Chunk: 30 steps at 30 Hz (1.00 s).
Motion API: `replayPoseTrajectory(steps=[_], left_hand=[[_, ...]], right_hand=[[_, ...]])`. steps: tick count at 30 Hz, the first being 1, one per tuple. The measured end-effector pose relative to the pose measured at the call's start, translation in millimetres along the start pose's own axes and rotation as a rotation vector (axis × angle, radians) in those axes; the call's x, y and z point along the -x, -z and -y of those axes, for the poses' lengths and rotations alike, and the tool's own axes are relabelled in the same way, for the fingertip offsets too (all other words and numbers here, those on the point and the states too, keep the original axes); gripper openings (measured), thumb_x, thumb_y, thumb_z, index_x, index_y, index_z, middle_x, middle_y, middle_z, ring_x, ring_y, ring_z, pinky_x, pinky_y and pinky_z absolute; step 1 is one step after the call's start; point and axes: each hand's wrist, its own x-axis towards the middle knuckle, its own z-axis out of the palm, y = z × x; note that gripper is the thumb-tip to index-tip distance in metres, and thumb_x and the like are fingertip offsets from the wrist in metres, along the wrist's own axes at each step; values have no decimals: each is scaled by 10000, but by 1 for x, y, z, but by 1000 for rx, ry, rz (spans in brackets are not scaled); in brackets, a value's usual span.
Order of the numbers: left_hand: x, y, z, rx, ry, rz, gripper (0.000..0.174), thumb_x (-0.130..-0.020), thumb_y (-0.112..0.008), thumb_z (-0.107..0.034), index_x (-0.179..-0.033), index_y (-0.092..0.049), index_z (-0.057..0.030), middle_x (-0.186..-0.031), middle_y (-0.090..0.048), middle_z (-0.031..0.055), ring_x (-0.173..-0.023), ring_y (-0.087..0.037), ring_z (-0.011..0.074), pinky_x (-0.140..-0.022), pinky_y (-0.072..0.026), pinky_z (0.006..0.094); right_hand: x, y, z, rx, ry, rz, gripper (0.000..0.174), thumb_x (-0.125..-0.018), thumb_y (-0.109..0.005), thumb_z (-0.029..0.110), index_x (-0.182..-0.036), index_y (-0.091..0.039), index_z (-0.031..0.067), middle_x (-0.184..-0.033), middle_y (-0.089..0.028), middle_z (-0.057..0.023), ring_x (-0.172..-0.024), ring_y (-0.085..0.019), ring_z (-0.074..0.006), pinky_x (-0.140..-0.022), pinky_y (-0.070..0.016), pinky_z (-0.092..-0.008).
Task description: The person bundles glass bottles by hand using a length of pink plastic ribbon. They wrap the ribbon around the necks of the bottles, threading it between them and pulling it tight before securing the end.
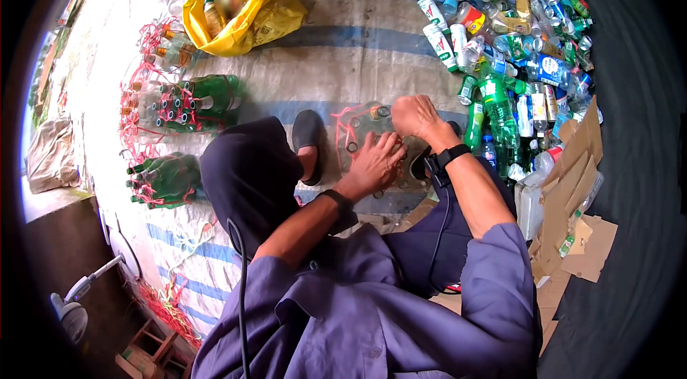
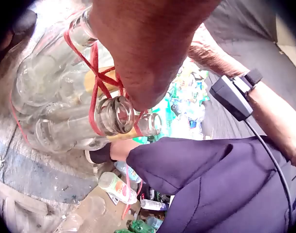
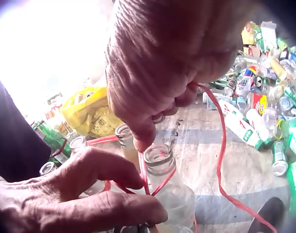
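A bundle of clear glass bottles (image 1: 363, 120) stands between my feet, with red plastic string (image 2: 94, 92) crossing round the necks. My right hand (image 1: 418, 118) grips the string in curled fingers above the necks. In the right wrist view a loose tail of red string (image 3: 220, 160) trails from that fist down to the right. Thumb and forefinger of my left hand (image 1: 376, 161) pinch the string where strands cross, beside one open bottle neck (image 3: 159, 158). My right hand's fingertips are partly hidden behind its knuckles.
Tied bundles of green bottles (image 1: 166, 177) and clear bottles stand at left. A yellow bag (image 1: 268, 21) holding cans and bottles sits at the top. Loose plastic bottles and cans (image 1: 501, 35) heap on the right, near cardboard (image 1: 572, 178). Striped sheeting (image 1: 336, 42) covers the ground.
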Motion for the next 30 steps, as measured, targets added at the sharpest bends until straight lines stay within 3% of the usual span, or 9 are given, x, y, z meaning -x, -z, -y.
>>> replayPoseTrajectory(steps=[6,9,11,14,17,24,26,30], left_hand=[[-4,-2,5,52,-10,22,574,-750,-694,-313,-1257,-509,-117,-1257,-465,138,-1227,-435,274,-1015,-294,518],[-6,3,7,206,16,25,568,-713,-725,-313,-1219,-564,-109,-1245,-480,153,-1218,-440,309,-1018,-314,497],[-8,6,7,268,96,-108,531,-681,-749,-310,-1154,-628,-101,-1283,-474,178,-1213,-441,360,-1018,-347,486],[-12,2,9,295,193,-137,514,-659,-763,-312,-1117,-657,-104,-1355,-440,202,-1225,-430,402,-1017,-370,493],[-15,-5,16,336,235,-88,514,-636,-773,-322,-1095,-667,-116,-1435,-393,207,-1251,-422,391,-1014,-375,506],[-23,-11,21,385,304,28,457,-625,-765,-320,-1032,-675,-133,-1522,-335,179,-1225,-457,366,-981,-398,512],[-24,-15,22,394,336,33,422,-623,-757,-311,-996,-677,-131,-1531,-331,170,-1187,-480,364,-958,-408,506],[-27,-16,23,400,359,34,394,-619,-753,-308,-966,-683,-136,-1510,-373,133,-1148,-494,358,-940,-416,502]], right_hand=[[-12,-8,-24,-56,60,-155,163,-755,-725,243,-724,-705,85,-807,-665,-134,-777,-665,-349,-653,-523,-460],[-15,-8,-28,-73,97,-179,157,-759,-721,247,-735,-710,92,-800,-648,-132,-809,-662,-341,-672,-520,-459],[-16,-2,-25,-84,-22,-110,162,-759,-721,253,-737,-714,93,-794,-636,-130,-847,-657,-334,-695,-519,-451],[-12,1,-22,-215,-136,-48,180,-761,-718,272,-752,-722,92,-818,-651,-129,-869,-649,-343,-718,-517,-455],[-17,-13,-28,-288,-249,79,230,-759,-726,320,-771,-730,91,-859,-679,-138,-866,-653,-360,-747,-522,-458],[-19,-59,-40,-286,-356,44,335,-745,-750,408,-779,-727,76,-874,-688,-208,-873,-668,-385,-768,-532,-467],[-21,-63,-43,-341,-364,118,418,-749,-740,480,-793,-712,66,-882,-686,-217,-880,-656,-413,-778,-532,-466],[-24,-51,-38,-316,-403,162,390,-730,-763,413,-787,-718,29,-911,-683,-244,-911,-672,-396,-780,-539,-466]])
